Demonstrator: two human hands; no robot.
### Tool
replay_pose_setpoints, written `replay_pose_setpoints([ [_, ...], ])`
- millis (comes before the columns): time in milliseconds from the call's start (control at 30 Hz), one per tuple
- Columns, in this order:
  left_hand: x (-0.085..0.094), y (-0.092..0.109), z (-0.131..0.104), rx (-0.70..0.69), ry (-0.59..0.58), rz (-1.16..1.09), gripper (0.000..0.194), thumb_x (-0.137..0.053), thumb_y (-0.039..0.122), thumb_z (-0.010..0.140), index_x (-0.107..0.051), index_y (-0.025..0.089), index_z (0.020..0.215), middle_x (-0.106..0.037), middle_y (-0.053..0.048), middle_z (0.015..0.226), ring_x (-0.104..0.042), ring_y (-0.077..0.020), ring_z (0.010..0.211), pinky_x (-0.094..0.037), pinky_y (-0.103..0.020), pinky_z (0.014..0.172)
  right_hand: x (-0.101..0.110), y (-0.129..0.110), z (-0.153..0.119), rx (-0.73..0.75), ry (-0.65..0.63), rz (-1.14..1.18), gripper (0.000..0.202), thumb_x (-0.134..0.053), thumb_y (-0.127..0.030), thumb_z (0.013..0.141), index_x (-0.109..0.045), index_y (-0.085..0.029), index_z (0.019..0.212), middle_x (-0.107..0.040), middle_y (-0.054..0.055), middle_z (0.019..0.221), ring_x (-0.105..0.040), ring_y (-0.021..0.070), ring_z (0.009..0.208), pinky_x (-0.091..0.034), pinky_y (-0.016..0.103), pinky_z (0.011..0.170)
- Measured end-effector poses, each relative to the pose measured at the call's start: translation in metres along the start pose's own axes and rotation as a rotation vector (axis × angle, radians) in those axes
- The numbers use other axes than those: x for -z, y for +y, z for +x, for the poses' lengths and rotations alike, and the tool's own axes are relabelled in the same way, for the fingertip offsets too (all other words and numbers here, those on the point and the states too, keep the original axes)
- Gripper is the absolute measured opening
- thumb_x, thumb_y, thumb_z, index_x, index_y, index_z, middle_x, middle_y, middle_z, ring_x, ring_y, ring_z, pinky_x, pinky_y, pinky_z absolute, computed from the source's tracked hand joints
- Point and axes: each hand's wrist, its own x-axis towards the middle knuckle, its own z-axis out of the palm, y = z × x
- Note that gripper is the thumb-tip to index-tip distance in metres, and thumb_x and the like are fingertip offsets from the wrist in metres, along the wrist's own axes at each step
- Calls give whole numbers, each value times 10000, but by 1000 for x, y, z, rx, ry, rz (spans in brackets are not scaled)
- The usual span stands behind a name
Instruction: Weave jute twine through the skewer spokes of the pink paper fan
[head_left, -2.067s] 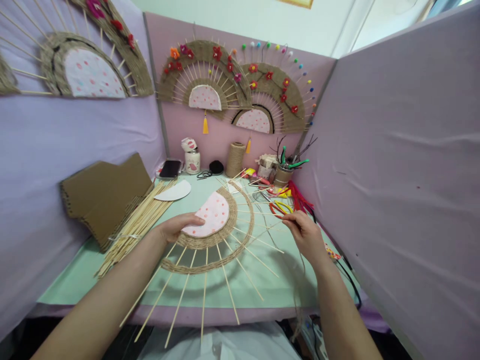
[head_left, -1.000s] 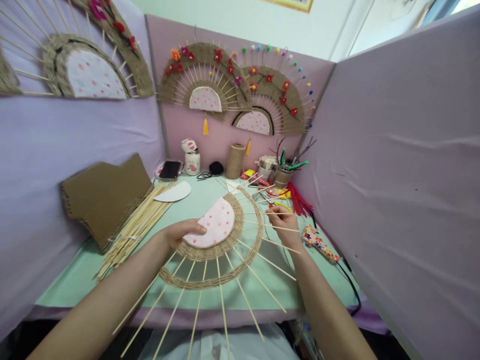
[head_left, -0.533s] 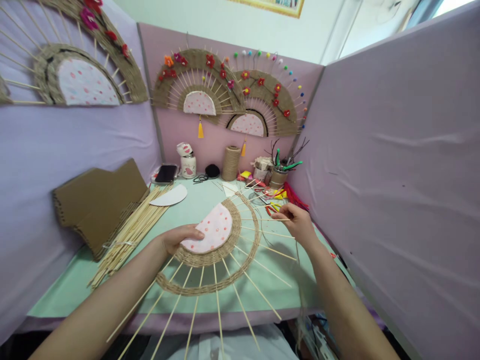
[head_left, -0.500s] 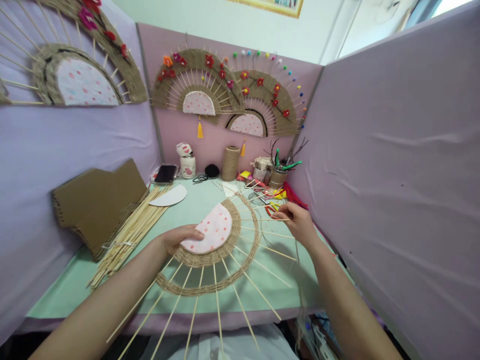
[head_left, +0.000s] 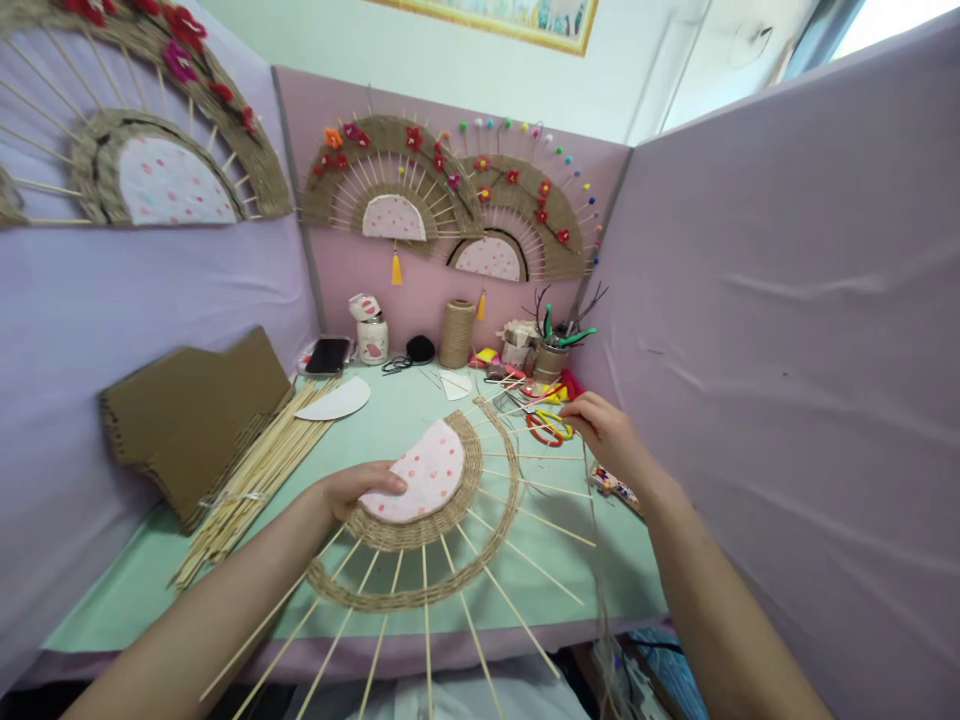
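Note:
A half-round fan frame (head_left: 424, 470) with a pink dotted centre, a woven twine band and a second, narrower twine ring (head_left: 405, 600) lies tilted over the table. Thin sticks fan out from it. My left hand (head_left: 364, 487) grips its straight edge, thumb on the dotted cloth, other fingers hidden beneath. Beyond the frame's right side, my right hand (head_left: 600, 420) is pinched near a stick's tip; twine (head_left: 591, 510) hangs down below it. Exactly what the fingertips hold is too small to tell.
Left are cardboard (head_left: 195, 410), a stick bundle (head_left: 255, 480) and a white half-disc (head_left: 334, 399). Behind stand a phone (head_left: 328, 355), jar (head_left: 372, 340), twine spool (head_left: 456, 335) and tool can (head_left: 551, 361). Scissors (head_left: 547, 428) lie near my right hand. Finished fans (head_left: 394, 150) hang on the partitions.
My right hand has moved slightly right and up from the sticks, uncovering the scissors and a patterned object beneath the forearm. My left hand keeps its grip. The view has tilted slightly.

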Motion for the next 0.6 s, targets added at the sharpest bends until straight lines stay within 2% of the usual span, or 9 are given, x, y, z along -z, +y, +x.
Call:
replay_pose_setpoints([
  [133,-3,0,-1,5,-11,-2,373,-750,189,545,-683,69,893,-714,-103,734,-636,-150,558,-469,-201,490,1,8,2,-17,-1,117,178,-472,-298,868,-623,-208,841,-590,59,844,-563,167,776,-445,290,699],
  [267,-2,-1,1,6,-19,-18,406,-761,190,536,-678,66,913,-716,-110,750,-644,-157,572,-484,-204,501,-10,21,-1,-122,43,266,161,-532,-328,814,-633,-203,805,-609,47,798,-562,165,746,-440,287,678],
  [400,0,-4,4,18,-22,-29,413,-759,182,539,-673,63,926,-716,-127,788,-657,-171,607,-500,-215,536,-48,23,-2,-351,126,456,198,-560,-373,757,-621,-186,789,-608,30,745,-536,153,677,-428,274,624],
  [500,1,-6,7,20,-31,-27,395,-745,158,552,-671,68,930,-715,-137,812,-659,-174,616,-502,-222,548,-86,8,4,-466,143,581,208,-577,-387,729,-603,-185,776,-597,23,719,-528,155,669,-436,288,633],
  [600,2,-8,8,20,-15,-27,359,-742,148,564,-675,75,908,-716,-129,794,-655,-167,604,-498,-222,547,-114,-13,14,-589,131,839,226,-611,-404,699,-560,-206,793,-600,16,715,-553,162,668,-463,312,647],
])
